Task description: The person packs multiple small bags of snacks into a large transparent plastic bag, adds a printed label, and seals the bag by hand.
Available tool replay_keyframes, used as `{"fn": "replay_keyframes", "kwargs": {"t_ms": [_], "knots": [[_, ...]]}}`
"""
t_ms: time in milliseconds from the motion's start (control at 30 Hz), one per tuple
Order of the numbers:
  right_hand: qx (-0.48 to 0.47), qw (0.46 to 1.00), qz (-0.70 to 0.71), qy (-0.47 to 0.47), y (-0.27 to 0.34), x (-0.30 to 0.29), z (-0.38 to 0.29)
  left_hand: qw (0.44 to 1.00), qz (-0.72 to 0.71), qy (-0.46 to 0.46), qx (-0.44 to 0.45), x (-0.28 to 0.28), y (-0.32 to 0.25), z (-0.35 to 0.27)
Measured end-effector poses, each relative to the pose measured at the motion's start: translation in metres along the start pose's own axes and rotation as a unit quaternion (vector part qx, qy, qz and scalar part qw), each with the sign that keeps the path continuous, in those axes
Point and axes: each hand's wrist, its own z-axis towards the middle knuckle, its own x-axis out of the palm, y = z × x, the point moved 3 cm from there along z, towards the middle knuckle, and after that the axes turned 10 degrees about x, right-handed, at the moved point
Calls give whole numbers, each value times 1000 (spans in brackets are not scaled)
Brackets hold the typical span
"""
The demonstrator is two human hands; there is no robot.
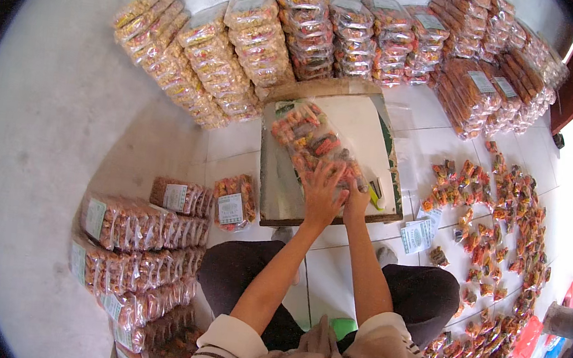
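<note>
A clear plastic bag of colourful wrapped snack pieces (316,140) lies slanted over a low wooden-edged table (362,116) before me. Its near end is between my hands. My left hand (323,187) holds it from above, fingers spread across the plastic. My right hand (357,201) grips the near right corner; some of its fingers are hidden. Just right of that hand, a stapler with a yellow-green part (377,195) rests on the tabletop. A green-and-white printed piece (284,107) shows at the far left of the table.
Tall stacks of filled bags (251,36) line the wall, with brown snack packs (470,93) at right. Labelled packs (142,227) are piled left, beside a single pack (234,202). Printed labels (418,235) and many small snack packets (530,228) cover floor tiles at right.
</note>
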Motion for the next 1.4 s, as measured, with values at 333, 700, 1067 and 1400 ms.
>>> {"fn": "replay_keyframes", "kwargs": {"t_ms": [333,700,1067,1400], "knots": [[-216,861,-408,-214,-15,11,6,977,124,122,124,41,104,85],[-309,855,-412,-66,18,27,21,981,-28,178,67,47,121,87],[-330,779,-533,11,41,29,27,968,-143,165,122,65,87,88],[-164,835,-520,74,33,21,39,995,77,57,30,46,148,91]]}}
